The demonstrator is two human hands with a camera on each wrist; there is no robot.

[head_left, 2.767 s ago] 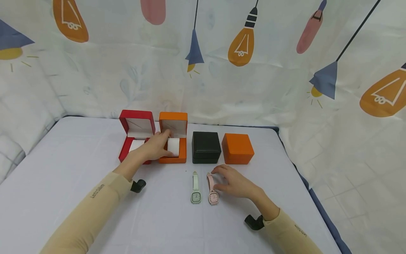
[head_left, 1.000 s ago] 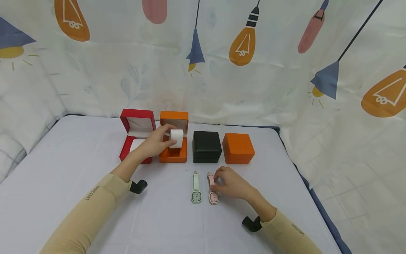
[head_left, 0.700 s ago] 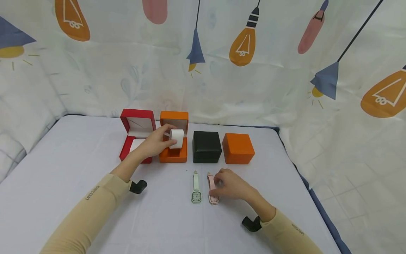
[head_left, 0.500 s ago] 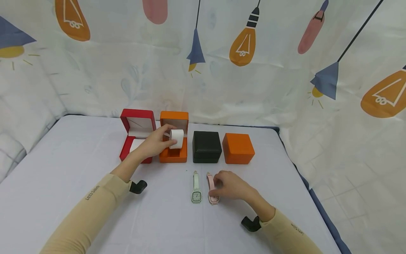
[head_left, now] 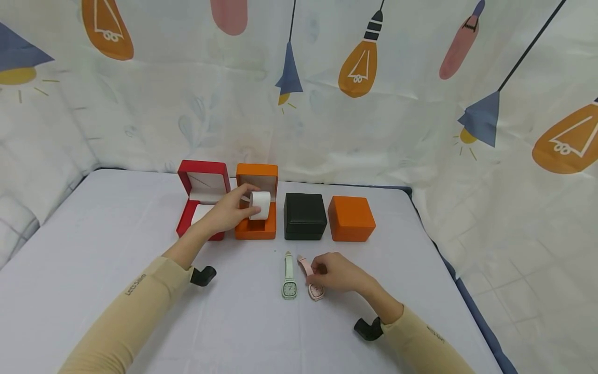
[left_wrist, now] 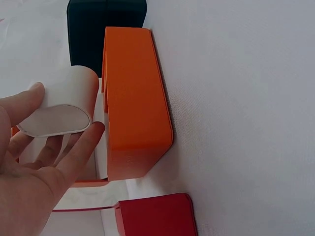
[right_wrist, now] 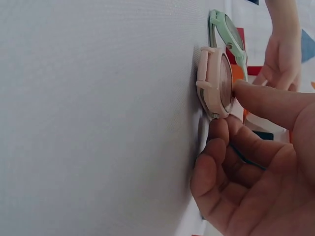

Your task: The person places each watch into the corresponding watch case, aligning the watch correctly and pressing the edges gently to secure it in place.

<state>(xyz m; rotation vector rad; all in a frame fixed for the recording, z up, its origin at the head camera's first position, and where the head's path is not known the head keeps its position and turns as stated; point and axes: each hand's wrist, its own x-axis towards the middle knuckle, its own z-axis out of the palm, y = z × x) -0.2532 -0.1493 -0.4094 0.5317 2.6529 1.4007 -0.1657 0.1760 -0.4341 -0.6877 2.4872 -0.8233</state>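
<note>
My left hand (head_left: 229, 210) grips a white watch pillow (head_left: 261, 204) by its ends, raised above the open orange box (head_left: 255, 235). In the left wrist view the thumb presses one side of this rounded hollow pillow, with fingers spread beneath. My right hand (head_left: 341, 272) has thumb and fingers at the pink watch (head_left: 316, 292), which lies slightly askew on the white cloth. The right wrist view shows the thumb on the dial's edge and fingertips at the crown side, pinching the case. Beside it, a pale green watch (head_left: 289, 280) lies straight, dial toward me.
To the left of the orange box stands an open red box (head_left: 186, 221) with white inside. A closed black box (head_left: 304, 218) and a closed orange box (head_left: 351, 219) stand to the right. A printed curtain (head_left: 308, 140) hangs behind the table.
My left hand has lifted the white watch pillow out of the orange box, then held still. My right fingers have closed on the pink watch, whose strap end has swung left.
</note>
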